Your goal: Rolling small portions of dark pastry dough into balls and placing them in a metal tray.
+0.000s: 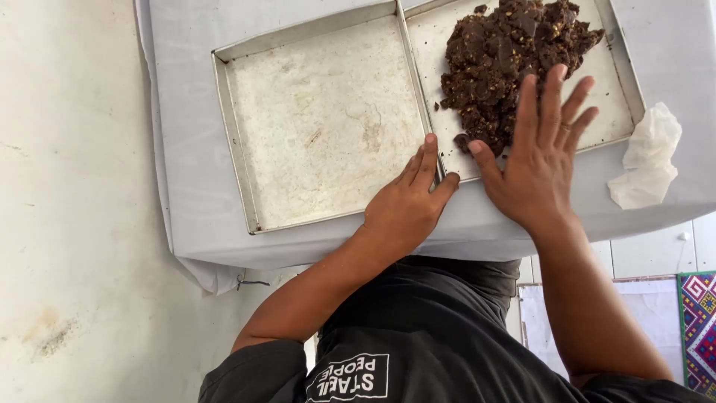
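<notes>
On a table draped with a pale grey cloth point(186, 149) two shallow square metal trays sit side by side, their inner walls touching. Nearest the person's left side is the empty tray point(321, 123), its floor bare but for a dull, greasy film and a few scuffs. Beside it, the second tray point(615, 112) holds a heap of dark brown crumbly mixture point(507, 63), speckled with lighter bits and piled toward the far part of the tray, with a few loose crumbs scattered near the dividing wall. The left hand point(406, 205) rests at the near edge where the two trays meet, fingers held together and laid along the shared wall, thumb out to the side; it clasps nothing. The right hand point(537, 160) is flat and spread wide, palm down, fingers fanned over the near edge of the mixture and touching it, a ring on one finger; it too grips nothing. To the right of the second tray, on the cloth, lies a crumpled white tissue point(647, 157), just beside the tray's corner. Below the table edge the person's dark shirt point(418, 336) shows, and a pale floor point(74, 261) lies to the left.
</notes>
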